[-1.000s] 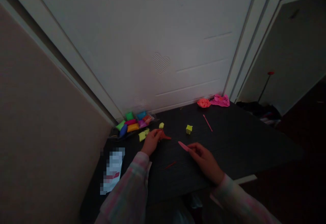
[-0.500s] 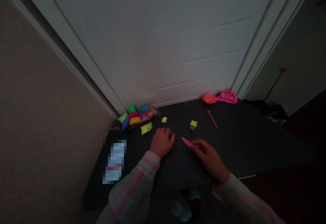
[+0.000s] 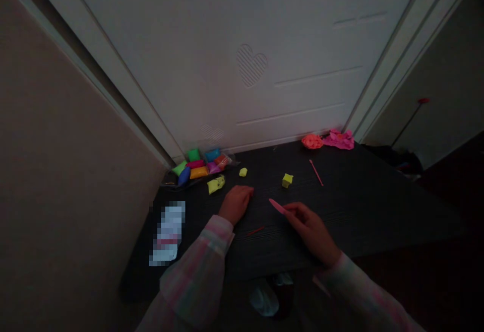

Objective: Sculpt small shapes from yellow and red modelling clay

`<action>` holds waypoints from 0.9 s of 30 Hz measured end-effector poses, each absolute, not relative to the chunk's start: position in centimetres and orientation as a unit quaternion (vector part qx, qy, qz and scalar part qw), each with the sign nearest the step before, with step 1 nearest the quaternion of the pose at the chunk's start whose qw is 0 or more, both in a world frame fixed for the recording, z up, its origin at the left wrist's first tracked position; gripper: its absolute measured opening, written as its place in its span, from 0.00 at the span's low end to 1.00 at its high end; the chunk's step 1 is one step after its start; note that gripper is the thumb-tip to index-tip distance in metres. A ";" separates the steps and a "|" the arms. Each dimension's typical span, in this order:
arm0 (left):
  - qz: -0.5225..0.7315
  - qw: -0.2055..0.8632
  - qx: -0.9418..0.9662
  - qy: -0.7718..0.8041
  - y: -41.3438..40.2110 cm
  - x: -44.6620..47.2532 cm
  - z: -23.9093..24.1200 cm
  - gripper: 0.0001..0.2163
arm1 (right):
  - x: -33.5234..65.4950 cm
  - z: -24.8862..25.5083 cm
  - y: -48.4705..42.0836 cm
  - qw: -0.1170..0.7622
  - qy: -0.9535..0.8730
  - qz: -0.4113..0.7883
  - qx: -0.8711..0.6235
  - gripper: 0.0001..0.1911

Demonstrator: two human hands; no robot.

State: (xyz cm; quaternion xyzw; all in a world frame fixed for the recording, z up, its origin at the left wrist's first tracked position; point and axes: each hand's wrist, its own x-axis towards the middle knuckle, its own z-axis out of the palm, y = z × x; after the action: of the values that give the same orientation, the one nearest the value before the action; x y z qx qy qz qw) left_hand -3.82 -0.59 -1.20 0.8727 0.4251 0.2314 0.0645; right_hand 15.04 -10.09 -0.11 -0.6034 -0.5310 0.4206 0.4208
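Observation:
My left hand (image 3: 235, 202) rests knuckles up on the dark table (image 3: 363, 206) with its fingers curled under; what it covers is hidden. My right hand (image 3: 310, 229) grips a flat pink modelling tool (image 3: 279, 206) whose blade points up and left toward the left hand. A thin red strip (image 3: 255, 231) lies on the table between my two hands. A small yellow clay cube (image 3: 287, 180) and a small yellow clay lump (image 3: 243, 172) sit just beyond my hands. A larger yellow clay piece (image 3: 216, 185) lies left of the left hand.
A clear pack of several coloured clay bars (image 3: 198, 167) lies at the table's back left corner. A pink stick tool (image 3: 316, 173), an orange clay wad (image 3: 312, 141) and a pink wrapper (image 3: 339, 139) lie at the back right by the white door (image 3: 242, 45). A blurred card (image 3: 168, 232) lies front left.
The left hand drew back toward me from the red clay piece it touched and now lies closed over that spot. The red piece no longer shows. The view shifted slightly.

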 end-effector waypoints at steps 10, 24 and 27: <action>0.157 0.137 0.887 0.411 -0.9 -4.1 -0.5 0.18 | 15.1 0.0 -10.2 0.415 -0.535 0.419 -0.605 0.13; 0.140 0.178 0.901 0.369 -0.1 -4.4 0.1 0.14 | 15.1 0.0 -10.4 0.411 -0.545 0.418 -0.599 0.13; 0.125 0.155 0.906 0.373 -0.1 -4.0 0.2 0.12 | 15.1 -0.2 -10.4 0.408 -0.544 0.418 -0.603 0.13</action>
State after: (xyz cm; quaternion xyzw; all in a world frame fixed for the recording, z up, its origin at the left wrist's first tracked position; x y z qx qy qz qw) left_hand -4.03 -0.13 0.23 0.9065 0.3725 0.1248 0.1549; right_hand 15.09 -10.35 -0.21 -0.6026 -0.5439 0.4178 0.4080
